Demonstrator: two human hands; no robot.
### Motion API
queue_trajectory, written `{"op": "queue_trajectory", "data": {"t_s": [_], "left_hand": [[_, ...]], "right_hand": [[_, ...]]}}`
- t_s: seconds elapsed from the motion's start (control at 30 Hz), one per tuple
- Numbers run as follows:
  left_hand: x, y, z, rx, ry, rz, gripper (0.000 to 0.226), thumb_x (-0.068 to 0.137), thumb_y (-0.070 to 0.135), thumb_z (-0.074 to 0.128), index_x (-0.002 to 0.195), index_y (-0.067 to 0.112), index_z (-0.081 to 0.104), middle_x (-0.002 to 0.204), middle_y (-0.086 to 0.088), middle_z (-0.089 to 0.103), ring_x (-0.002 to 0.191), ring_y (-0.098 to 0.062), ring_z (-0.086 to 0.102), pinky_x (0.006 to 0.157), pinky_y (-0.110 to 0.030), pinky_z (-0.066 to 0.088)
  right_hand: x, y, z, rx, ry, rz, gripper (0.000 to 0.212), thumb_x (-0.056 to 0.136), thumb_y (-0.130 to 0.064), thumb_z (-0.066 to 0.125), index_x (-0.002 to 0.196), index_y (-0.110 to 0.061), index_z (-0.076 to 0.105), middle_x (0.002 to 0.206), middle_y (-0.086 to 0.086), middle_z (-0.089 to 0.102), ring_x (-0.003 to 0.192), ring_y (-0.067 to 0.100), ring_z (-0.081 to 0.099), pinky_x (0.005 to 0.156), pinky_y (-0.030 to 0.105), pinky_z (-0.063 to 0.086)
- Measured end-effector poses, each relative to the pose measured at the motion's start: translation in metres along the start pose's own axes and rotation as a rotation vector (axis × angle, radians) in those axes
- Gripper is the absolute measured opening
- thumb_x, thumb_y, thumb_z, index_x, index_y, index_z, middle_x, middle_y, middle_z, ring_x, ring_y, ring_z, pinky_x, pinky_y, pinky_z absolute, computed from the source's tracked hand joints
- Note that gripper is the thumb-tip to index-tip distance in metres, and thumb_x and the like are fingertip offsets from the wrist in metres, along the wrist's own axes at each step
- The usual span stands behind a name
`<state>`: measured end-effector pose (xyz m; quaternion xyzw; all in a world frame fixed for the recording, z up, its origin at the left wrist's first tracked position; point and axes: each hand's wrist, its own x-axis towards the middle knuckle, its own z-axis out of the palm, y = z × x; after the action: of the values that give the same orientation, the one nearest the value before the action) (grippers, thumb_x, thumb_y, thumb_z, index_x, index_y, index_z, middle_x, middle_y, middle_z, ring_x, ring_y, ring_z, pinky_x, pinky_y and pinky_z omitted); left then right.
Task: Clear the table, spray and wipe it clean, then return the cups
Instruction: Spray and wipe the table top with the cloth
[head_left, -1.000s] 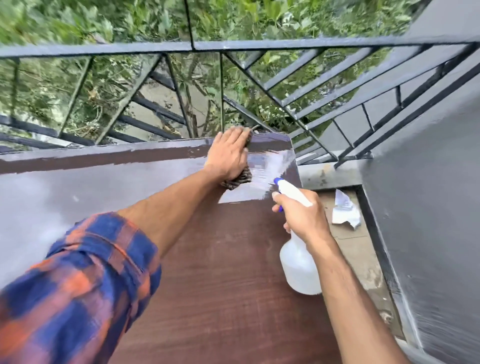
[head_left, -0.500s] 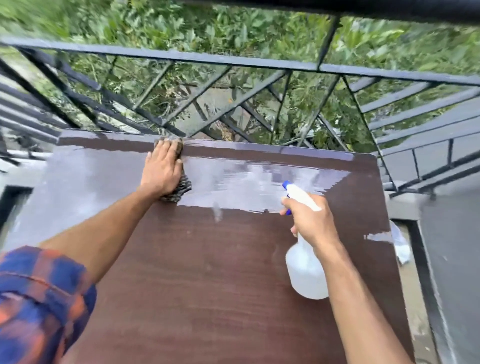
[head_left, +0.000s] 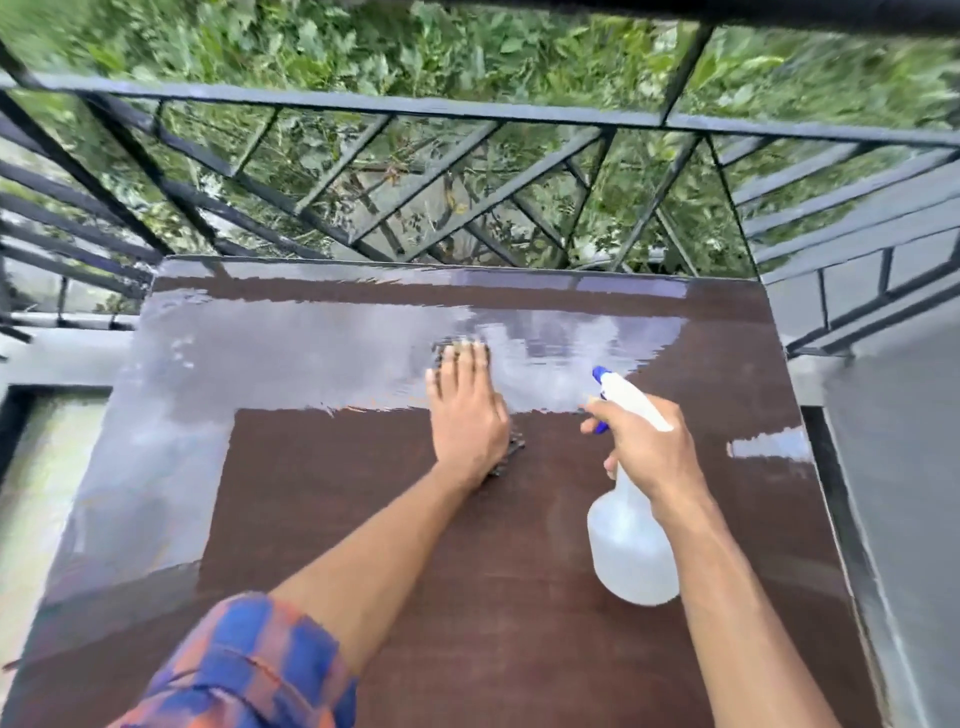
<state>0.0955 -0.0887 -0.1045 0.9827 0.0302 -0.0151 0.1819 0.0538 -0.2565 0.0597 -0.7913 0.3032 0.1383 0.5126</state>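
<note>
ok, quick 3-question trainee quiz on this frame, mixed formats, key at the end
1. True or false: the left hand presses flat on a dark cloth lying on the table.
2. Multiple choice: what does the right hand hold? A) a cup B) a spray bottle C) a sponge
3. Fill in: the shiny wet band lies on the table's ___ half, toward the railing.

Key: 1 true; 2 B; 3 far
</note>
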Motion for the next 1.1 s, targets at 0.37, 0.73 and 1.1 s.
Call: {"op": "queue_trajectory", "data": {"t_s": [0.37,0.73,1.1], "left_hand": [[-0.044,0.158,0.062,0.026,-0.214,0.284,0.069,0.097,0.028,0.036,0.161,0.013,0.012,0.169,-0.005,0.012,0.155,-0.026,0.004,0.122,-0.055,0.002],[-0.069,0.293,0.112,0.034,-0.281,0.433,0.067,0.098,0.029,0.032,0.161,0.012,0.012,0.169,-0.005,0.012,0.155,-0.025,0.004,0.123,-0.052,0.003],[-0.141,0.308,0.120,0.192,-0.423,0.872,0.074,0.096,0.039,0.032,0.162,0.015,0.007,0.169,-0.004,0.010,0.155,-0.026,0.004,0.124,-0.048,0.003]], "right_hand": [[-0.035,0.090,-0.103,0.135,0.193,0.135,0.021,0.090,-0.026,0.072,0.070,-0.021,0.071,0.092,0.026,0.073,0.046,0.023,0.047,0.054,0.032,0.045],[-0.032,0.165,-0.200,0.212,0.256,0.203,0.022,0.089,-0.030,0.071,0.070,-0.019,0.068,0.084,0.012,0.076,0.047,0.023,0.049,0.059,0.034,0.047],[-0.047,0.207,-0.225,0.228,0.244,0.208,0.027,0.070,-0.048,0.063,0.089,-0.034,0.074,0.073,0.004,0.075,0.055,0.024,0.051,0.066,0.039,0.046]]}}
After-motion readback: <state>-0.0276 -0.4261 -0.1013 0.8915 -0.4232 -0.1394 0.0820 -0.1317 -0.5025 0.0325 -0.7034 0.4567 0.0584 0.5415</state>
